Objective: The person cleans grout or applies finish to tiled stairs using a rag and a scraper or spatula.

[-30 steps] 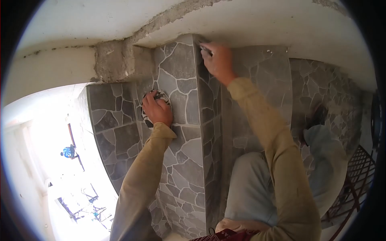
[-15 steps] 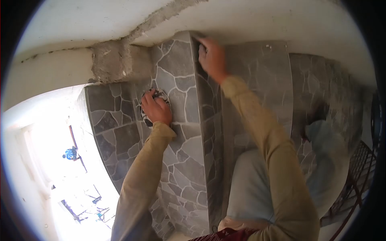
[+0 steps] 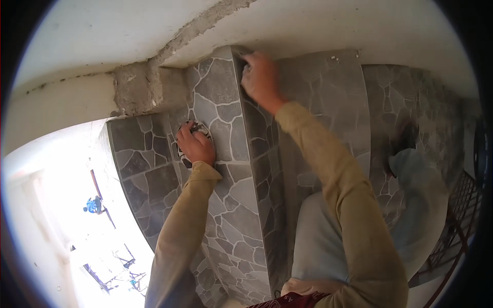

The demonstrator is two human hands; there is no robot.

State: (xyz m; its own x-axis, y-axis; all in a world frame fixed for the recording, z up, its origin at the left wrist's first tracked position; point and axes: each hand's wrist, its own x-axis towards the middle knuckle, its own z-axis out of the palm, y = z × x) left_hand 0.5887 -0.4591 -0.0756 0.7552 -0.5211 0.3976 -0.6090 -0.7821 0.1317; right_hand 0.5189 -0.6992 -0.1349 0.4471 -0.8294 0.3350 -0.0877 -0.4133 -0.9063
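Observation:
My left hand [image 3: 198, 147] is closed over a rounded black-and-white patterned thing [image 3: 185, 159], perhaps a bundled cloth, and presses it against the stone-patterned wall tile [image 3: 218, 82]. Most of that thing is hidden under my palm. Higher up, my right hand [image 3: 261, 78] is at the top of the tiled corner edge [image 3: 243, 110], just under the plaster. Its fingers are curled together near the narrow, shaded side face. Whatever they hold, if anything, is too hidden to make out.
Rough bare cement [image 3: 134, 88] runs beside the plaster above the tiles. A bright opening [image 3: 56, 220] lies at left, with a person in blue [image 3: 93, 205] far below. My bent leg [image 3: 321, 241] is close to the wall. A dark metal grille [image 3: 454, 226] stands at lower right.
Both hands appear slightly further left in the view, as the camera has shifted a little. My right hand stays at the top of the corner, and my left stays on the patterned thing.

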